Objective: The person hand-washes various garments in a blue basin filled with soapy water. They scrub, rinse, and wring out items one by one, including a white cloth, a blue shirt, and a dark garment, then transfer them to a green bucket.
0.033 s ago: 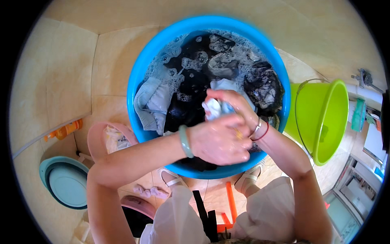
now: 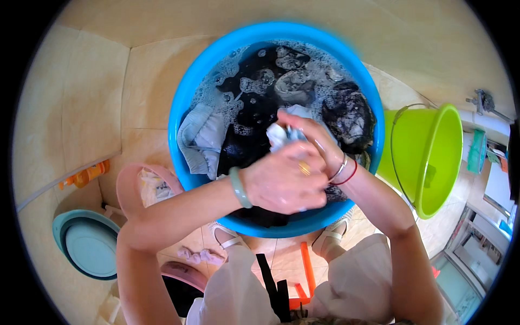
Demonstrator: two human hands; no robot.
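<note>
Over a large blue tub (image 2: 179, 108) of sudsy water, both hands are closed on a white and pale blue wet cloth (image 2: 277, 136). My left hand (image 2: 284, 179), below a pale green bangle, crosses in front of my right hand (image 2: 313, 136), which has a silver bracelet and red string at its wrist. Part of the cloth pokes out between the fingers; the rest is hidden by the hands. Around them, dark garments (image 2: 254, 111) soak in foam. Light grey-blue shorts or a similar garment (image 2: 203, 138) lie at the left, and a black-and-white patterned garment (image 2: 349, 116) at the right.
A lime green bucket (image 2: 447, 157) with a wire handle leans at the right. Left of the tub are a pink basin (image 2: 127, 187) with clothing, a teal basin (image 2: 89, 249) and an orange bottle (image 2: 86, 174). My feet flank the tub's near edge, by an orange-red strap (image 2: 307, 271).
My left hand has shifted slightly up and left against my right hand, with the cloth still held between them. The tub's contents look the same.
</note>
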